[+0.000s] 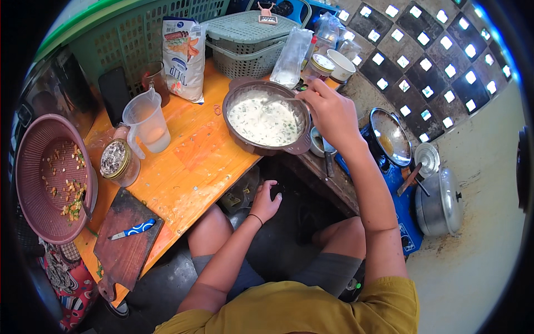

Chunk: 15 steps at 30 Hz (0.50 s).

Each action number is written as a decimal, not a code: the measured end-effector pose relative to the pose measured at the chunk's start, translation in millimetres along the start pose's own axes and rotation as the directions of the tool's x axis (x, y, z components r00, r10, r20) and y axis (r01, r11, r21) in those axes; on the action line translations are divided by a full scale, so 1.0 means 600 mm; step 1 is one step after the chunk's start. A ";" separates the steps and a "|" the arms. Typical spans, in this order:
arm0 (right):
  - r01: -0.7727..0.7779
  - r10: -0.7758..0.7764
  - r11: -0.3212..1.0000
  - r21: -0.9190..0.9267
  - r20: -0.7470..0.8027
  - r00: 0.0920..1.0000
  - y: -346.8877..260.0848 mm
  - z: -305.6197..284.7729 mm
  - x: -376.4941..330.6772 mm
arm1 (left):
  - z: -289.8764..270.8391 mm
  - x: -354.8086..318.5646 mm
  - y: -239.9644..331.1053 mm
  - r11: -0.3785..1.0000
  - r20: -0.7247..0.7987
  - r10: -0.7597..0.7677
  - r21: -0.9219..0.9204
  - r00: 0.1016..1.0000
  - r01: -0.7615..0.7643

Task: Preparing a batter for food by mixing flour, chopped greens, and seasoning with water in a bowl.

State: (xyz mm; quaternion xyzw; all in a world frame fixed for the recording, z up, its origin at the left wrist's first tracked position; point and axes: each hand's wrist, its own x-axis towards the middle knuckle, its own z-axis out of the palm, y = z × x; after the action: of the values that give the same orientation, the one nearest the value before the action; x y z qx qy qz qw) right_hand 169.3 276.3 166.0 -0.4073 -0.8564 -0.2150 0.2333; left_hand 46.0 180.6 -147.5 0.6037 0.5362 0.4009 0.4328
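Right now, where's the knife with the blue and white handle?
In the head view, the knife lies on the dark wooden cutting board at the person's lower left, on the orange table's near corner, just right of the pink colander.

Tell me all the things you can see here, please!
Bowl: one, brown, white batter with green flecks, table's right end.
Measuring jug: one, clear plastic, left of the bowl.
Jar: one, glass, dark contents, near the jug.
Colander: one, pink, vegetable scraps inside, table's left end.
Cutting board: one, dark wood, table's near edge.
Knife: one, blue-and-white handle, on the board.
Flour bag: one, white, upright at the back.
Baskets: green plastic, behind the table.
Pan: one, on the blue stove, right.
Pot: one, silver, lidded, floor.
Left hand: below the table edge, holding nothing.
Right hand: at the bowl's rim, gripping a utensil.
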 end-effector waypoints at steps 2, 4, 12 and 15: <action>0.020 -0.020 1.000 0.003 0.001 1.000 -0.004 -0.008 -0.014 | -0.004 -0.004 0.001 1.000 0.012 -0.005 0.005 1.000 0.005; 0.038 -0.038 0.999 0.001 -0.001 0.999 -0.003 -0.020 -0.029 | -0.004 -0.005 0.004 1.000 0.005 0.011 0.001 1.000 -0.011; -0.234 0.206 0.950 0.206 0.151 0.967 0.023 -0.041 -0.066 | 0.002 -0.010 0.010 1.000 0.005 0.017 -0.001 1.000 -0.017; -0.359 0.293 0.876 0.321 0.236 0.926 0.054 -0.034 -0.082 | -0.004 -0.020 0.039 0.995 0.070 0.015 -0.097 0.997 -0.009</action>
State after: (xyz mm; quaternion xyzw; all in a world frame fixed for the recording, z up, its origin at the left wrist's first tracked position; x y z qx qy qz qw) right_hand 227.0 254.0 160.0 -0.5146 -0.8172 0.0248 0.2583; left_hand 49.5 167.7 -125.0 0.5991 0.4970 0.4073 0.4777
